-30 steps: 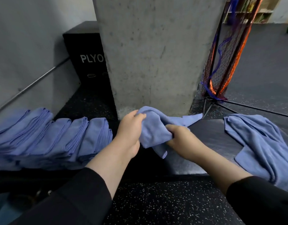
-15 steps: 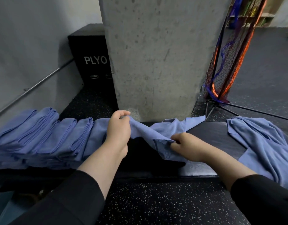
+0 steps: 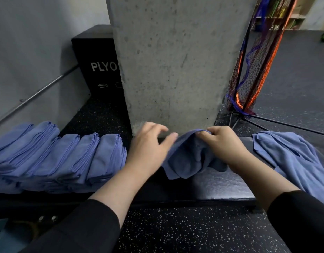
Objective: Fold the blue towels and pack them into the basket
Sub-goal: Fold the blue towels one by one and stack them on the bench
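Note:
A crumpled blue towel (image 3: 188, 157) lies bunched on the black padded bench (image 3: 221, 187) in front of me. My right hand (image 3: 225, 143) pinches its raised top edge between fingers and thumb. My left hand (image 3: 148, 145) hovers just left of the towel with fingers spread and relaxed, fingertips at the cloth's edge, holding nothing. Several folded blue towels (image 3: 53, 157) lean in a row on the bench to the left. Loose unfolded blue towels (image 3: 296, 161) lie heaped at the right. No basket is in view.
A grey concrete pillar (image 3: 175, 61) rises right behind the bench. A black box marked PLYO (image 3: 97, 64) stands back left by a wall with a metal rail (image 3: 35, 94). A net on a black stand (image 3: 252, 70) is at the right. Speckled black floor (image 3: 194, 230) lies below.
My left hand has let go of the towel and opened. My right hand has moved up and right, and the stretched towel has collapsed into a bunch under it.

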Demonstrator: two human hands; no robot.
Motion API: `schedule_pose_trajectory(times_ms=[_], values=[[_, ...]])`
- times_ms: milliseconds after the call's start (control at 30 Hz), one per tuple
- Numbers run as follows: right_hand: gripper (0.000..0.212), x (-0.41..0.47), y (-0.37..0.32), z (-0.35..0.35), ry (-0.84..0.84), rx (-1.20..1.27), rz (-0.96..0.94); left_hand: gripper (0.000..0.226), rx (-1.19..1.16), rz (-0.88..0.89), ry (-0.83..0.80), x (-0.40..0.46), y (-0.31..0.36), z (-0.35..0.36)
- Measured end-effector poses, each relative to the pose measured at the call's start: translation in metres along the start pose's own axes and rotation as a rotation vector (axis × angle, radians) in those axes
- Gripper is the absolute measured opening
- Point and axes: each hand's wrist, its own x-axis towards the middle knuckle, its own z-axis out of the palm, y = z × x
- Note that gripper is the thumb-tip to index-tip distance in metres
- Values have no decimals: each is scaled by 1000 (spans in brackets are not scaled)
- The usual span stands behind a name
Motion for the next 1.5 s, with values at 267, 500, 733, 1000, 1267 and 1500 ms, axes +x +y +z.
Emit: schedule_pose_trajectory(times_ms=[267,500,733,1000,1267,1500], values=[[39,-22,-30,-11,-162,-19,-41,15,-227,-122,-290,-15,26,26],[46,-31,-25,-37,-129,-146,-135,9,-361,-72,-350,-19,23,10],[37,-46,-4,-64,-549,-642,-137,17,41,44,-319,-28,-6,-17],[35,-48,27,-75,-579,-592,174,17,425,7,-504,-33,-55,-35],[29,-20,32,-56,-213,220,368,28,-203,-451,-351,4,-11,-20],[26,67,-30,-70,257,382,-3,19,-1017,-443,-76,93,39,-26]])
